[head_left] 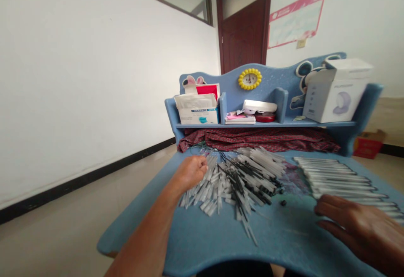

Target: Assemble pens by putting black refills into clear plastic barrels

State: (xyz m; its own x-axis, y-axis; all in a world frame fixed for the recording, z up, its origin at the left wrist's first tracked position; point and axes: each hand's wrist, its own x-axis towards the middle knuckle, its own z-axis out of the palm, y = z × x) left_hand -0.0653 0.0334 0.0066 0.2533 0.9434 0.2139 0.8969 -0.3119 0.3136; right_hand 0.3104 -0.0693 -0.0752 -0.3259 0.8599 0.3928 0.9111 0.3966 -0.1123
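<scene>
My left hand [192, 172] is over the left part of a loose pile, its fingers curled together; whatever they may hold is too small to make out. Beneath and beside it lie many short translucent plastic tubes [214, 188], like pen parts. Thin black sticks [241, 188] like pen refills cross the middle of the pile, and longer clear barrels [265, 161] lie behind. On the right, my right hand [356, 222] rests by the near end of a row of pens [337, 180], fingers stretched with a gap at the thumb. A small black cap [283, 203] lies between the hands.
The blue table [202, 243] has a curved near edge. At its back, a shelf [290, 123] carries a mask box [198, 115], a white box [336, 94], papers and a red tin [265, 118]. Bunched checked cloth [252, 139] lies under the shelf. A white wall [94, 79] stands left.
</scene>
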